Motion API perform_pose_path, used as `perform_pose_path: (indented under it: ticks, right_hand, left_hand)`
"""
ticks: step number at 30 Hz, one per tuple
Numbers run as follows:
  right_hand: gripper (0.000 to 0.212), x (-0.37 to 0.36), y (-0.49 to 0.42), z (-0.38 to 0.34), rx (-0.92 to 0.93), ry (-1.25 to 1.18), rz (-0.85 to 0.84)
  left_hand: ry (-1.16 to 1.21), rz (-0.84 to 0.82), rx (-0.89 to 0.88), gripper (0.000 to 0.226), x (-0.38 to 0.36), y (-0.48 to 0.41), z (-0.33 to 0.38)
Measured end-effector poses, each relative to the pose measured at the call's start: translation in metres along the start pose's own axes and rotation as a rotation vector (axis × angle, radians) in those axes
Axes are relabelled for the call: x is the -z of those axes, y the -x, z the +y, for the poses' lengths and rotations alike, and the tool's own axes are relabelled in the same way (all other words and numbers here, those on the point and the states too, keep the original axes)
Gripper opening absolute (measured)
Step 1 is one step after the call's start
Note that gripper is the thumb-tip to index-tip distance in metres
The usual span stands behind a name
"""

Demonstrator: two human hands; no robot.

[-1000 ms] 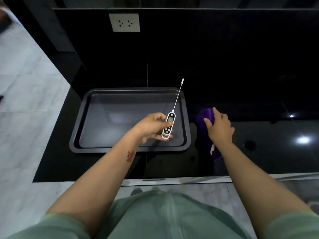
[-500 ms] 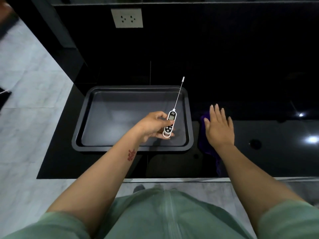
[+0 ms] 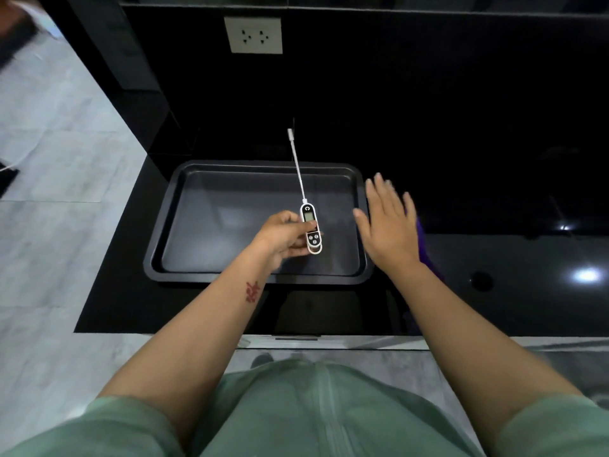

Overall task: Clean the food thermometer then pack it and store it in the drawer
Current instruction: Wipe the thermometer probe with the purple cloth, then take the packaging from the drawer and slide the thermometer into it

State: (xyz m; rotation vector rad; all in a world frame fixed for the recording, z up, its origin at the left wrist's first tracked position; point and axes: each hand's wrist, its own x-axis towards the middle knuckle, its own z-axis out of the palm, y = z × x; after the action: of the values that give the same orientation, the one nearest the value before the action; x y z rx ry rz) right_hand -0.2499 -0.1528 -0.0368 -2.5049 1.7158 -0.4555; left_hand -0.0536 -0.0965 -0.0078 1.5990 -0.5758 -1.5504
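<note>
White thermometer (image 3: 309, 225): held above the dark tray (image 3: 263, 278), towards its right edge, with the probe (image 3: 298, 169) aimed at the back wall.
Left hand (image 3: 283, 235): its fingers are clamped on the thermometer's body from the left side.
Right hand (image 3: 389, 229): its fingers are spread apart and empty, raised over the tray's right rim.
Purple cloth (image 3: 425, 245): mostly hidden behind the right hand, on the worktop (image 3: 510, 308) just beside the tray's right edge.
Risk: the thin probe could be bent, or the body twisted out of so light a pinch, if the wipe is pressed hard.
</note>
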Motion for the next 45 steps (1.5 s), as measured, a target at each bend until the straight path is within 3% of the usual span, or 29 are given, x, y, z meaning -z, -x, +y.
perform_pose_path:
  ticks: [4, 7, 14, 17, 19, 21, 23, 25, 29, 38, 45]
  right_hand:
    - [0.072, -0.001, -0.002, -0.039, 0.245, -0.129, -0.130]
    - [0.079, -0.007, 0.001, -0.058, 0.311, -0.138, -0.200]
    - [0.049, -0.021, 0.002, -0.080, 0.322, -0.175, -0.200]
    - [0.046, -0.027, 0.001, -0.080, 0.312, -0.151, -0.198]
    - [0.049, -0.032, 0.001, -0.075, 0.322, -0.107, -0.251]
    - [0.050, -0.037, 0.003, -0.071, 0.319, -0.098, -0.306]
    - [0.049, -0.043, 0.006, -0.067, 0.319, -0.098, -0.342]
    - [0.049, -0.048, 0.009, -0.066, 0.312, -0.090, -0.365]
    - [0.050, -0.054, 0.011, -0.063, 0.284, -0.067, -0.397]
    - [0.053, -0.056, 0.016, -0.064, 0.226, -0.025, -0.389]
    - [0.055, -0.049, 0.032, -0.054, 0.171, -0.022, -0.281]
  left_hand:
    - [0.175, 0.075, 0.021, 0.029, 0.008, -0.003, -0.007]
    - [0.273, 0.087, 0.039, 0.031, 0.015, -0.002, -0.011]
    - [0.245, 0.003, 0.013, 0.026, 0.021, 0.005, -0.017]
    - [-0.069, 0.221, -0.130, 0.013, 0.025, 0.007, -0.019]
    - [-0.467, 0.534, -0.338, 0.024, 0.035, 0.004, -0.028]
    - [-0.818, 0.684, -0.552, 0.034, 0.045, 0.004, -0.035]
    - [-1.078, 0.573, -0.600, 0.047, 0.054, 0.000, -0.041]
    - [-1.262, 0.397, -0.514, 0.058, 0.059, -0.006, -0.050]
    - [-1.345, 0.187, -0.315, 0.061, 0.064, -0.016, -0.066]
    - [-1.434, 0.251, -0.251, 0.062, 0.062, -0.006, -0.073]
    - [-1.392, 0.304, -0.237, 0.063, 0.054, 0.008, -0.078]
